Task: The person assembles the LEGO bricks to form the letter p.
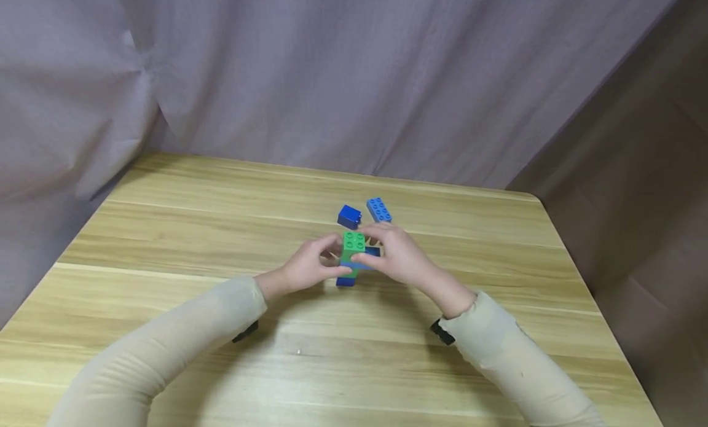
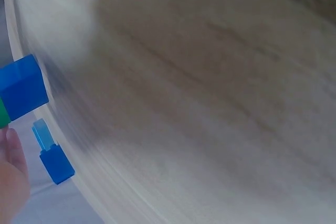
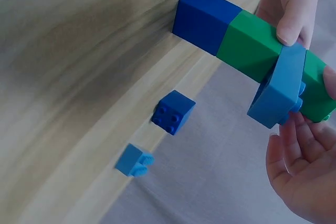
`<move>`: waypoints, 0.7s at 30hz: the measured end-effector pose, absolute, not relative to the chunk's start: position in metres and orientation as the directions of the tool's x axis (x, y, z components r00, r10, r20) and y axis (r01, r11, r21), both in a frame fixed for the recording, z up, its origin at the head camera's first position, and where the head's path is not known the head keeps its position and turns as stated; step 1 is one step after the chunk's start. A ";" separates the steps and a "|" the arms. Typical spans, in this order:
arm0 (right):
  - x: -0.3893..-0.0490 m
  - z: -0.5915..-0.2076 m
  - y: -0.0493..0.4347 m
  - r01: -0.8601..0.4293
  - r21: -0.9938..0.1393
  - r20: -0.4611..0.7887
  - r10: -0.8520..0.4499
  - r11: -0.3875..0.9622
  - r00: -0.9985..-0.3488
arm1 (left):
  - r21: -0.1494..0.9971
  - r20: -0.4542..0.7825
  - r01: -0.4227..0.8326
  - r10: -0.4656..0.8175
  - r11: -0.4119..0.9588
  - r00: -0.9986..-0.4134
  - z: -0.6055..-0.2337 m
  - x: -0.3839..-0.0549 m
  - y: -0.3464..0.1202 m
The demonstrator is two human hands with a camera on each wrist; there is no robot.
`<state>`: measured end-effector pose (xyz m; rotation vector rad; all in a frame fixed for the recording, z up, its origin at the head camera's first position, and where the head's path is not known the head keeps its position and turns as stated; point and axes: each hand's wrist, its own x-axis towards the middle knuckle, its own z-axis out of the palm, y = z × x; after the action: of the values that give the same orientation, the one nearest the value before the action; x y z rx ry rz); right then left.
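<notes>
A stack of toy building bricks stands upright between the two hands: a dark blue brick (image 3: 205, 22) at the bottom, a green brick (image 3: 249, 45) above it, a long light blue brick (image 3: 281, 93) crosswise, and a studded green brick (image 1: 354, 239) on top. My left hand (image 1: 306, 267) grips the stack from the left, its thumb at the lower green and light blue bricks. From the right, my right hand (image 1: 404, 255) pinches the top green brick between thumb and fingers. One end of the light blue brick juts out beneath the right hand.
Behind the stack, a loose dark blue brick (image 1: 349, 217) lies on its side beside a light blue studded brick (image 1: 378, 209). The wooden table (image 1: 221, 199) meets a grey curtain (image 1: 310, 77) at its far edge. A tiny white speck (image 1: 299, 352) lies near the front.
</notes>
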<state>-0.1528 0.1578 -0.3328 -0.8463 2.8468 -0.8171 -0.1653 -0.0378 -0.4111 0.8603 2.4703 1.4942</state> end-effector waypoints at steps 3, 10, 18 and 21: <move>-0.155 -0.335 0.161 -0.475 -0.563 0.070 -0.534 0.676 -0.843 | 0.843 0.186 0.413 0.532 0.346 -0.826 -0.413 -0.166 -0.038; -0.161 -0.328 0.172 -0.459 -0.618 -0.009 -0.589 0.638 -0.808 | 0.850 0.187 0.408 0.531 0.335 -0.827 -0.415 -0.166 -0.036; -0.178 -0.329 0.181 -0.355 -0.741 0.053 -0.477 0.570 -0.877 | 0.845 0.156 0.388 0.524 0.369 -0.838 -0.412 -0.165 -0.038; -0.191 -0.340 0.180 -0.251 -0.786 0.041 -0.357 0.565 -0.933 | 0.843 0.149 0.383 0.521 0.378 -0.841 -0.412 -0.165 -0.042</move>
<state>-0.1911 0.1803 -0.3403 -0.5214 2.6688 -1.3113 -0.1650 -0.0419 -0.4118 0.8219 2.4871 1.4620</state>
